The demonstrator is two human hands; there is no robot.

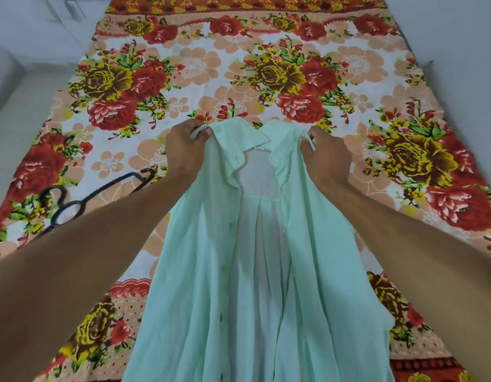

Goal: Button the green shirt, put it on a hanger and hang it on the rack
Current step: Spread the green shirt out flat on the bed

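The pale mint-green thin cotton shirt is held up by its shoulders over the floral red-and-yellow bedsheet, front open, no button seen fastened. The left hand is clenched on the shoulder at 10 o'clock of the collar, the right hand at 2 o'clock. The black twisted-metal hanger lies at 9 o'clock (untouched). Step judged: laying out before buttoning. Next, both plackets must be aligned.
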